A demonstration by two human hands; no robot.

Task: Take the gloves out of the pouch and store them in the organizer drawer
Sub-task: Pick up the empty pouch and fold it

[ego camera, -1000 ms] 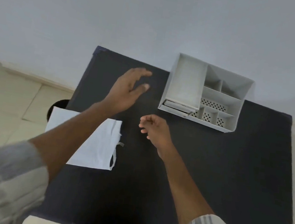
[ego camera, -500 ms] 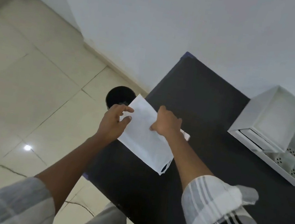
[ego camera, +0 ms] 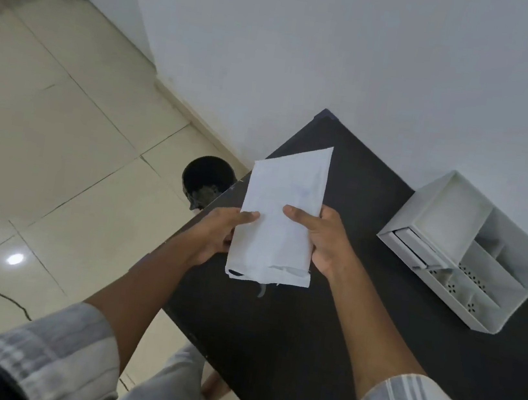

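Holding a white fabric pouch [ego camera: 282, 216] lifted above the near left part of the black surface [ego camera: 288, 332], both hands grip its lower half. The left hand [ego camera: 216, 237] has its grip clamped on the pouch's left edge, thumb pressed flat across the front. The right hand [ego camera: 325, 239] has its grip clamped on the right edge, thumb laid over the front and the other fingers hidden behind the cloth. The pouch stands roughly upright, its open hemmed end toward the person, with a short drawstring [ego camera: 262, 289] dangling below that edge. No gloves are visible; whether they are inside cannot be told. The white organizer [ego camera: 472, 249] sits on the surface to the right, well apart from the pouch, against the pale wall [ego camera: 346, 41]; its low drawer [ego camera: 412, 244] at the front left looks slightly pulled out, and the compartments above have perforated floors. A dark round bin [ego camera: 206, 180] stands on the tiled floor [ego camera: 44, 135] beside the surface's left edge. Striped sleeves cover both upper forearms.
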